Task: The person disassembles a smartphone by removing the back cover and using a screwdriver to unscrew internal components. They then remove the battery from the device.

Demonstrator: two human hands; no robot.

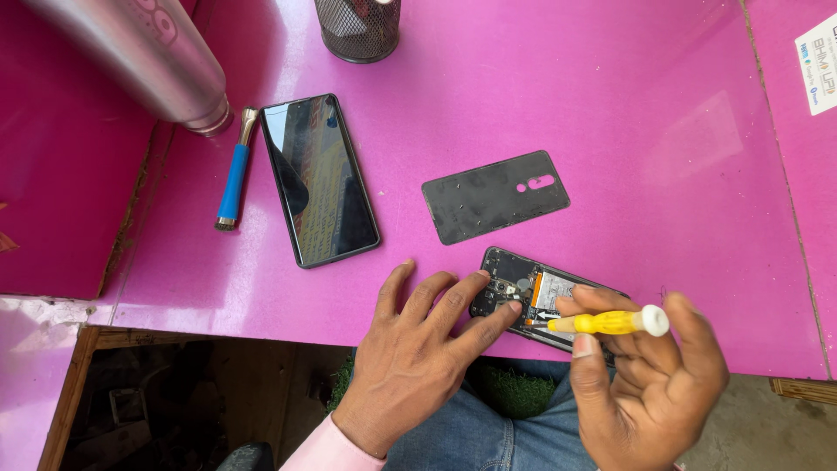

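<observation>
An opened phone lies back-side up at the near edge of the pink table, its battery and circuit parts showing. My left hand rests with spread fingers on the phone's left end and holds it down. My right hand grips a small yellow screwdriver with a white cap; its tip points left onto the phone's inside. The phone's removed black back cover lies just beyond it.
A second black phone lies screen up at the left, beside a blue-handled tool. A steel bottle stands at the far left and a black mesh cup at the back. A white sticker sits at the right edge.
</observation>
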